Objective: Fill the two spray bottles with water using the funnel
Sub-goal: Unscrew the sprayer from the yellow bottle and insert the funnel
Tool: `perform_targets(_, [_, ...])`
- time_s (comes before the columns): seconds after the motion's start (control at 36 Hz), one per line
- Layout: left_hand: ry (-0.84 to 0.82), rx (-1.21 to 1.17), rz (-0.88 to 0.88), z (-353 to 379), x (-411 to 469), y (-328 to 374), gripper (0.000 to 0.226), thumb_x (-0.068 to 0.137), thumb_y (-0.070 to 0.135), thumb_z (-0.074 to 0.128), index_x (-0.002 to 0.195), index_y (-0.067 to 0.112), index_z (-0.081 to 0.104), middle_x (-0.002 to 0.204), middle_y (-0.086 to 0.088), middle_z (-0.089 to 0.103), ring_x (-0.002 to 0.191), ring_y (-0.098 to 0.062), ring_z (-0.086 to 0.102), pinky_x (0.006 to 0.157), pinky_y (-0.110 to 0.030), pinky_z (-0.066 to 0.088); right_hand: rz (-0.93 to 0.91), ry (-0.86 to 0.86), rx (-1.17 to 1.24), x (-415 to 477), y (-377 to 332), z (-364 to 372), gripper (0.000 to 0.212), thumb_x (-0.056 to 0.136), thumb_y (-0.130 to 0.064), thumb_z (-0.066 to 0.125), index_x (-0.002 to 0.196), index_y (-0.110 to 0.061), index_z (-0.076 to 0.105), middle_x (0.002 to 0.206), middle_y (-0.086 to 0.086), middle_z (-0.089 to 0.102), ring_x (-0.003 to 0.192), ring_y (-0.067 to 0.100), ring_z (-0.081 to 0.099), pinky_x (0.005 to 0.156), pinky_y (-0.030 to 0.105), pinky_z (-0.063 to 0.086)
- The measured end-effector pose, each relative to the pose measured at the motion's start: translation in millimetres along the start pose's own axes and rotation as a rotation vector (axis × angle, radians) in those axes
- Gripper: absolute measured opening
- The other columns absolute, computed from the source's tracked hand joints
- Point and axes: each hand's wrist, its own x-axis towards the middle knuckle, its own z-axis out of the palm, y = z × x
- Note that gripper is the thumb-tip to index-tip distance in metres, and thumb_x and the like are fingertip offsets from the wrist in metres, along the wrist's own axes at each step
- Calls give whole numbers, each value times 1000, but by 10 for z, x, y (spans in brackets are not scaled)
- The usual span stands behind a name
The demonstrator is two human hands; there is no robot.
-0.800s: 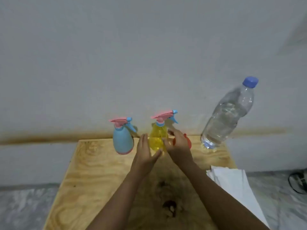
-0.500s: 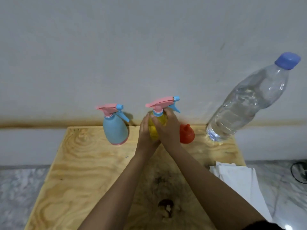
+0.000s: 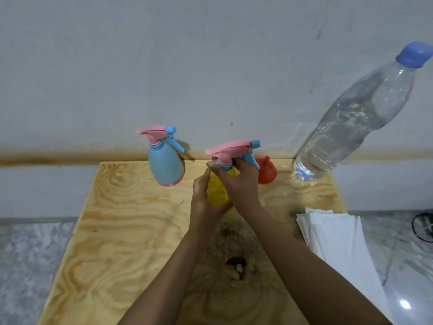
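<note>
The right hand [image 3: 239,181] gripped the yellow bottle's [image 3: 218,192] neck under its sprayer; the left hand [image 3: 202,200] cupped its body. Around them on the worktop [image 3: 121,231] — one blue bottle [image 3: 165,165], one funnel [image 3: 267,171], one water bottle [image 3: 346,120], stacked paper [image 3: 337,240].

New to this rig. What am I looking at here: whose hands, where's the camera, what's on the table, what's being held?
No robot: a person's bare hands, filmed by a wide-angle camera on their head, looking down and forward. On the wooden table stand a blue spray bottle, an orange funnel, a capped water bottle and white paper. The left hand holds the yellow spray bottle by its body; the right hand grips its collar below the pink spray head.
</note>
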Motion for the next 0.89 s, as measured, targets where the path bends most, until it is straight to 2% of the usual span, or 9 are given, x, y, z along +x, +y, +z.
perform_targets(0.19, [-119, 195, 68, -266, -156, 46, 97, 67, 32, 85, 143, 45, 26, 118, 11, 49, 104, 0, 48, 81, -16, 44, 90, 44, 152, -204, -89, -78, 9, 79, -23, 74, 79, -22, 65, 72, -4, 66, 75, 10, 63, 71, 27, 50])
perform_targets(0.31, [-272, 107, -34, -347, -251, 155, 94, 63, 41, 85, 133, 56, 24, 121, 10, 53, 102, -3, 54, 79, -14, 47, 47, -11, 174, -271, -144, -123, 37, 76, -34, 73, 83, 2, 66, 77, 23, 65, 71, 26, 60, 66, 40, 47])
perform_targets(0.36, [-355, -11, -118, -378, -300, 197, 87, 57, 50, 81, 127, 58, 30, 120, 11, 57, 103, -4, 59, 82, -23, 54, 52, -113, 175, -263, -194, -184, 37, 77, -40, 67, 83, -4, 71, 85, 23, 69, 83, 38, 63, 76, 49, 51])
perform_targets(0.47, [-440, -122, -150, -476, -400, 247, 92, 54, 53, 76, 135, 40, 35, 122, 9, 58, 106, -9, 61, 81, -25, 55, 165, -406, 226, -265, -291, -335, 29, 87, -38, 52, 95, -22, 74, 114, 7, 69, 111, 21, 62, 99, 48, 46])
perform_targets(0.56, [-450, -105, -133, -526, -500, 312, 95, 59, 55, 74, 139, 46, 24, 132, 10, 50, 114, -10, 55, 90, -30, 53, 238, -512, 206, -329, -318, -368, 32, 90, -46, 45, 102, -33, 72, 131, 4, 59, 121, 19, 55, 105, 46, 41])
perform_targets(0.67, [-425, -78, -70, -577, -610, 427, 90, 67, 58, 67, 138, 52, 12, 140, 21, 34, 129, -5, 41, 100, -30, 46, 269, -245, 109, -433, -376, -306, 30, 92, -38, 54, 104, -12, 63, 103, 5, 69, 98, 12, 63, 90, 33, 49])
perform_targets(0.75, [-393, -23, 18, -606, -649, 454, 88, 73, 60, 63, 140, 53, 6, 153, 14, 23, 138, -9, 32, 107, -39, 41, 271, 11, 176, -493, -453, -264, 31, 79, -28, 75, 97, -7, 59, 89, 8, 67, 78, 11, 63, 68, 19, 50])
perform_targets(0.81, [-381, 9, 41, -619, -673, 476, 86, 75, 64, 61, 137, 62, 2, 154, 4, 27, 136, -16, 37, 105, -45, 43, 250, 65, 172, -506, -475, -259, 35, 72, -24, 80, 95, -6, 60, 88, 6, 67, 77, 11, 65, 67, 18, 53])
perform_targets(0.89, [-351, 24, 54, -632, -688, 507, 83, 75, 68, 58, 136, 65, 1, 152, -1, 31, 136, -16, 36, 104, -47, 42, 273, -3, 194, -535, -527, -287, 27, 83, -20, 70, 103, -3, 65, 92, 4, 69, 87, 14, 66, 75, 20, 54])
